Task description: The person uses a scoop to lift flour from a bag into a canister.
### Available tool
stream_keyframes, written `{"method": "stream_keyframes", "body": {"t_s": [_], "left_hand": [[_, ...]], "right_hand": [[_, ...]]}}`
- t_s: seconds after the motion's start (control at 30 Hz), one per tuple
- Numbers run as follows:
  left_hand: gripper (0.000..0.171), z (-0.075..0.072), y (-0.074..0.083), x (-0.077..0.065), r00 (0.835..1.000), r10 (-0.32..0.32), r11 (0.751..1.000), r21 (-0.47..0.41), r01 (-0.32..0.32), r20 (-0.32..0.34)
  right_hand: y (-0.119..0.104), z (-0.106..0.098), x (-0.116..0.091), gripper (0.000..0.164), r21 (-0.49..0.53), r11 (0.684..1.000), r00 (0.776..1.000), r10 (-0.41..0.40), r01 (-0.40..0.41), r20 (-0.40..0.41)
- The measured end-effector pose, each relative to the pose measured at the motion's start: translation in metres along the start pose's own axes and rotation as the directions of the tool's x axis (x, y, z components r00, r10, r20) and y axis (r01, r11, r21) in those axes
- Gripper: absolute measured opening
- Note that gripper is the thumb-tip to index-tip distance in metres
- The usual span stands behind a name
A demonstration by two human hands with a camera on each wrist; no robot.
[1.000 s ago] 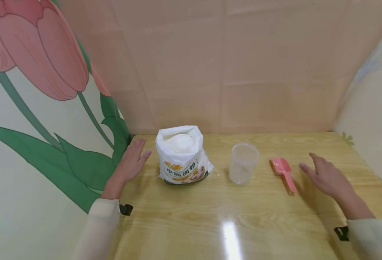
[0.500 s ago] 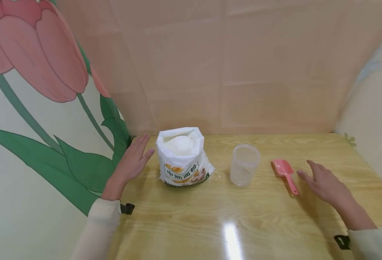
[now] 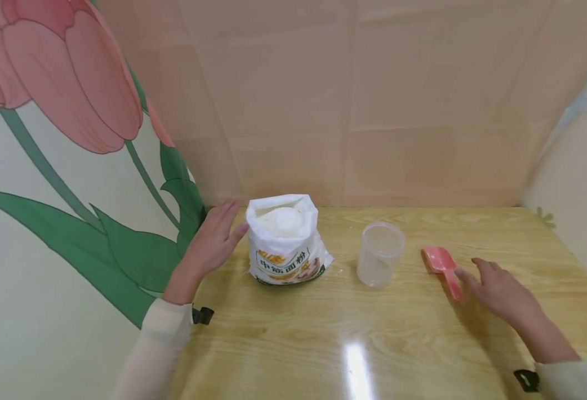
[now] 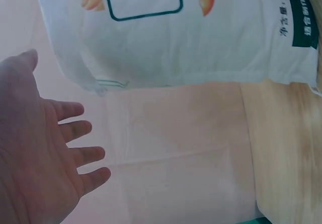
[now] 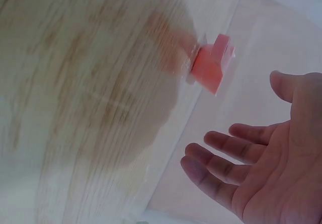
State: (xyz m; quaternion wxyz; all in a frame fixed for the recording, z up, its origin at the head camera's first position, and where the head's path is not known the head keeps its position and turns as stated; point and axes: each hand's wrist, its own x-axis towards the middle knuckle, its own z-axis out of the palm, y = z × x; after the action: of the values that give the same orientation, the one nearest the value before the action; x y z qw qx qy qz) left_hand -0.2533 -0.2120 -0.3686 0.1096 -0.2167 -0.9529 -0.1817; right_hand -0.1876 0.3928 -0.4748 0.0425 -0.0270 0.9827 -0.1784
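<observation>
Wood-grain table (image 3: pixel 273 355) bearing flour bag (image 3: pixel 285 247), clear cup (image 3: pixel 379 255), pink scoop (image 3: pixel 440 261).

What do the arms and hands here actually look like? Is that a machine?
No, these are a person's ungloved hands: the left hand and right hand. Both forearms wear plain cream sleeves, left sleeve and right sleeve. A small black piece juts out by each cuff, left piece and right piece. No cables show.

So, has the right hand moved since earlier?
Yes: in the head view, the right hand has moved left and down, nearer the unmoved pink scoop.
</observation>
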Motion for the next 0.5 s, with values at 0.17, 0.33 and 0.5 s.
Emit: {"method": "stream_keyframes", "body": {"t_s": [0.17,0.33,0.5], "left_hand": [[0.076,-0.002,0.007,0.003,1.0,0.025,0.999,0.023,-0.025,-0.014],[0.081,-0.007,0.015,0.004,1.0,0.01,1.0,0.028,-0.011,0.013],[0.084,-0.012,0.023,0.007,0.999,-0.009,0.998,0.055,0.006,0.052]], "right_hand": [[-0.004,0.003,-0.003,0.086,0.0,1.0,1.0,0.012,-0.012,0.011],[-0.012,0.003,-0.005,0.088,-0.015,0.999,0.999,0.038,-0.037,0.035],[-0.016,0.004,-0.005,0.088,-0.028,0.999,0.998,0.042,-0.04,0.052]]}}
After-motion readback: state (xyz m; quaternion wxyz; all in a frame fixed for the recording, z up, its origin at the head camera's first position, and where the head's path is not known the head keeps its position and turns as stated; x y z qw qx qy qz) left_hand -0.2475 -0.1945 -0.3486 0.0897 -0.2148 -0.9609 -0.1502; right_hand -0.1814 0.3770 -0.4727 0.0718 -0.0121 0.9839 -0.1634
